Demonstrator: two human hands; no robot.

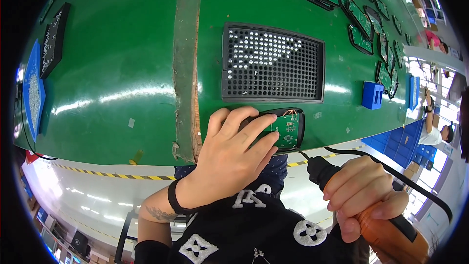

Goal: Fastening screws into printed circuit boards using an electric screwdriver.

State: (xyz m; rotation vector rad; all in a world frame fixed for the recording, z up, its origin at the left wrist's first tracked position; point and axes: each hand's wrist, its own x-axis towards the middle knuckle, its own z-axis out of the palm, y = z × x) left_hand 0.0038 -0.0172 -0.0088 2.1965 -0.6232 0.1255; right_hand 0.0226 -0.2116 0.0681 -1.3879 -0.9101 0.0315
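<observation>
At the table's front edge, my left hand (239, 142) lies over a green circuit board (289, 128) in a black plastic housing (301, 132). Its fingers are bent and press the board and housing down, hiding their left part. Thin copper-coloured wires show at the board's top. My right hand (364, 190) is wrapped round an orange and black electric screwdriver (386, 232). The screwdriver's bit points up and left, its tip at the housing's lower right corner. Whether a screw sits under the tip is too small to tell.
Just beyond the housing stands a black tray (273, 99) of holes, partly filled with small silver screw-like pieces. More boards in housings (359, 17) lie far right, near a blue block (373, 95). A black cable (391, 164) runs at right. A raised strip (185, 68) crosses the green table.
</observation>
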